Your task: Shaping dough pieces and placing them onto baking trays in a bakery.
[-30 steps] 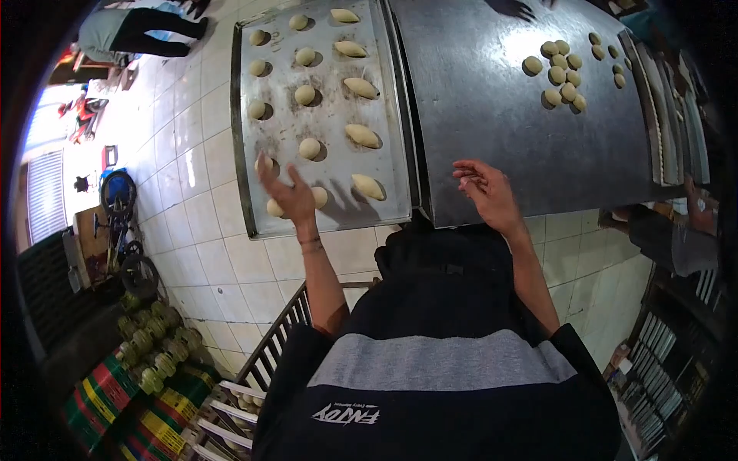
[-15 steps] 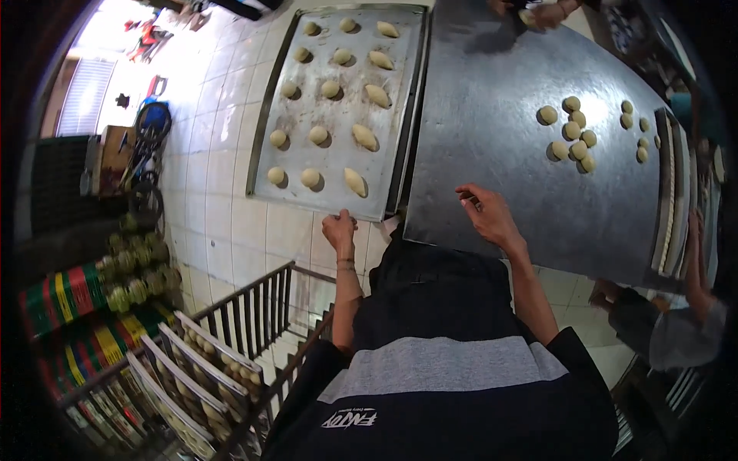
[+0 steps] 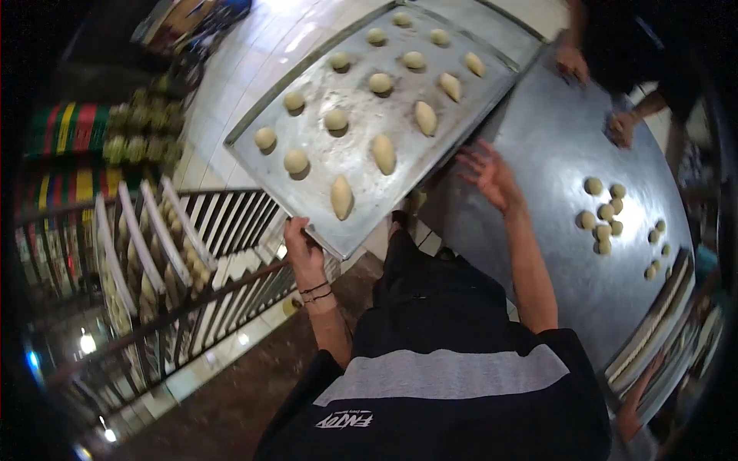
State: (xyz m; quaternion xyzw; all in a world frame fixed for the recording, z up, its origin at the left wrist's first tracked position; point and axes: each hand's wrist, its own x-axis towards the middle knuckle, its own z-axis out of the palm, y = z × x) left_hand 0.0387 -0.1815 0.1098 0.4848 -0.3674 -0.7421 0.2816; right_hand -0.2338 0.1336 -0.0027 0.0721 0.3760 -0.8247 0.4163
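Head view.

Baking tray (image 3: 361,154): metal, carrying rows of dough pieces (image 3: 382,152), round and oval. A second ago it lay flat beside the steel table (image 3: 553,253); now it is swung askew with its near corner lifted off, so it is being carried away.

Left hand (image 3: 301,244): fingers clenched on the tray's near corner, thumb on top.

Right hand (image 3: 486,170): fingers spread and released, at the tray's right edge; contact cannot be told.

Steel table, right edge: loose cluster of dough balls (image 3: 602,217).

Far edge: another person's hands (image 3: 573,61).

Lower left: wire rack (image 3: 165,253) holding loaded trays.
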